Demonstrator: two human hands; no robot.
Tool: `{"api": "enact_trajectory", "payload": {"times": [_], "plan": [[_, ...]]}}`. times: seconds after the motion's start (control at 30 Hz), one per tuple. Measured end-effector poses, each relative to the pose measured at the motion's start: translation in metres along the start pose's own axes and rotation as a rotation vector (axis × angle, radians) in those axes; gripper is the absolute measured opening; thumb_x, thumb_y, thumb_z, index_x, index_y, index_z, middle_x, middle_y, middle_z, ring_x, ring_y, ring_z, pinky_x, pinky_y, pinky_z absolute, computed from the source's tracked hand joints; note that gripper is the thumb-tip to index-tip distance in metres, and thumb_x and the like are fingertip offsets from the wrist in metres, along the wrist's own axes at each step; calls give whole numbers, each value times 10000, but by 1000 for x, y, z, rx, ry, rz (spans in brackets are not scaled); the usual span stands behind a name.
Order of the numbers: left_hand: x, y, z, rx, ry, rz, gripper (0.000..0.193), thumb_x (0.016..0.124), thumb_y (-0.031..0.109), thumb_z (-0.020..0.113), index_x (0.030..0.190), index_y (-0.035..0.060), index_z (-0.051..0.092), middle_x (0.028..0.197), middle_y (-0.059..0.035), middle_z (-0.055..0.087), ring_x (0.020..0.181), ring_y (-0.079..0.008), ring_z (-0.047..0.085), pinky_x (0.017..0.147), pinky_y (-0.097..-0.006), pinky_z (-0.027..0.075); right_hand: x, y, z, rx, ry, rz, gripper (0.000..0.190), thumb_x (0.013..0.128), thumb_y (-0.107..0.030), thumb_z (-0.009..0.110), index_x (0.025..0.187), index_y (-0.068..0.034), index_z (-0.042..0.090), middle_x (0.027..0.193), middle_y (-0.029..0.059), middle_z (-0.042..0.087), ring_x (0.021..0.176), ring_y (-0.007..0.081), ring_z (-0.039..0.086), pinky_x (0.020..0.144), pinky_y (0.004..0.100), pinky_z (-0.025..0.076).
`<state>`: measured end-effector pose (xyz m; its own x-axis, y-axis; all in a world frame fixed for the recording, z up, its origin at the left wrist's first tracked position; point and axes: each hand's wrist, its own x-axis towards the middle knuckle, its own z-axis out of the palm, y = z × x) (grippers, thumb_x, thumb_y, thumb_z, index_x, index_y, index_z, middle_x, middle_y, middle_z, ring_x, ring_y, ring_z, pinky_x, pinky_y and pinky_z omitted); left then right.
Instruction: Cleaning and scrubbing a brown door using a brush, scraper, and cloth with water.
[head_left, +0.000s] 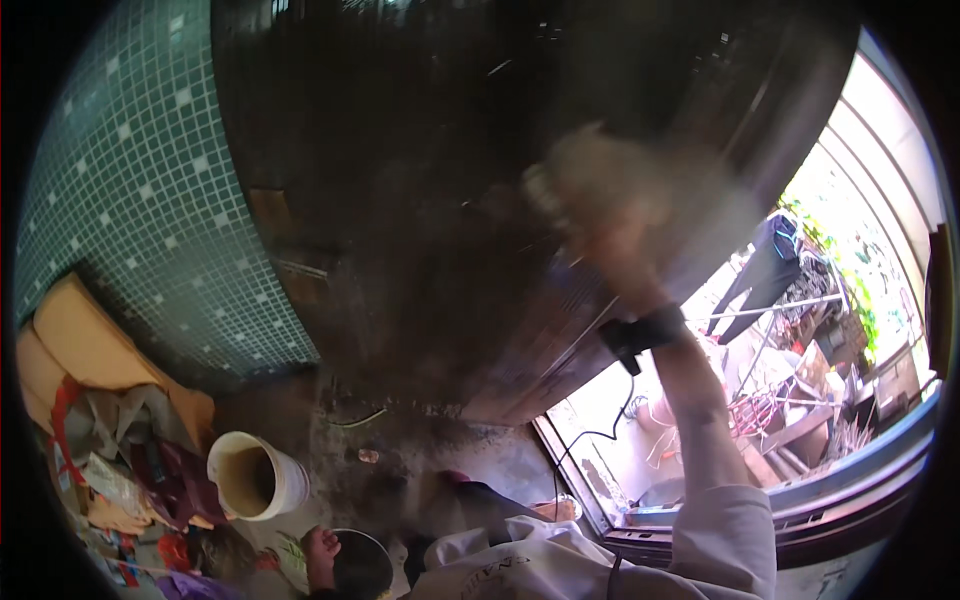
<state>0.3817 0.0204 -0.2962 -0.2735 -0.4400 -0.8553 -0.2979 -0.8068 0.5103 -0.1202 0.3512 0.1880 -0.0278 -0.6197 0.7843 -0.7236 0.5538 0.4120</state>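
Observation:
A large dark, dusty panel (405, 195) with scratches and light specks fills the upper middle. My right hand (615, 217) is raised in front of it, strongly blurred by motion, with a dark band on the wrist. At the fingers is a pale, blurred shape (574, 169); whether it is a cloth or only the hand cannot be told. Low in the picture, my left hand (322, 546) has its fingers curled at the rim of a dark round bucket (364, 566). Whether it grips the rim is unclear.
A white bucket (292, 476) stands left of centre, beside bags and cardboard (82, 337). Green mosaic tiles (172, 187) cover the left wall. On the right is a window frame (847, 457) with clutter beyond it, and a thin black cable (589, 433) hangs near my right arm.

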Motion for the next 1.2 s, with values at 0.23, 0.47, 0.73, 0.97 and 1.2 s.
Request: {"api": "enact_trajectory", "payload": {"times": [0.23, 0.47, 0.73, 0.97, 1.2], "plan": [[-34, 6, 18, 120, -25, 129, 146, 802, 258, 554, 876, 138, 516, 692, -20, 545, 580, -190, 545, 543, -388, 453, -12, -24, -5, 8, -400, -377, 445, 631, -180, 592, 1073, -128, 580, 1218, 58, 484, 1168, 256, 426, 995, 451, 352], [1, 18, -25, -15, -62, 6, 125, 787, 244, 555, 757, 137, 497, 634, -18, 493, 532, -194, 485, 515, -370, 420, 44, 191, -31, -585, 34, -99, 285, 885, -238, 432, 1124, -109, 516, 971, 102, 594, 827, 217, 599, 482, 250, 425], [31, 8, 74, 11, -198, 160, 169, 801, 205, 542, 956, 144, 516, 737, -13, 555, 589, -164, 538, 558, -359, 465, 93, 116, -22, -437, 325, -158, 480, 816, -289, 569, 1232, -76, 463, 1158, 96, 523, 1063, 196, 487, 792, 270, 452], [55, -45, 158, 49, -385, 153, 180, 828, 235, 540, 996, 171, 525, 832, 0, 581, 678, -160, 563, 635, -370, 474, -14, -59, 52, 54, -87, -266, 416, 749, -181, 628, 1148, -110, 533, 1156, 125, 496, 1089, 320, 467, 946, 421, 374], [83, -60, 189, -11, -370, 224, 238, 835, 232, 568, 1033, 104, 535, 836, -26, 591, 663, -132, 574, 586, -312, 486, -126, -88, 120, 131, -537, -104, 447, 884, -336, 398, 1289, -148, 372, 1289, 72, 437, 1224, 223, 379, 1035, 387, 304]]}}
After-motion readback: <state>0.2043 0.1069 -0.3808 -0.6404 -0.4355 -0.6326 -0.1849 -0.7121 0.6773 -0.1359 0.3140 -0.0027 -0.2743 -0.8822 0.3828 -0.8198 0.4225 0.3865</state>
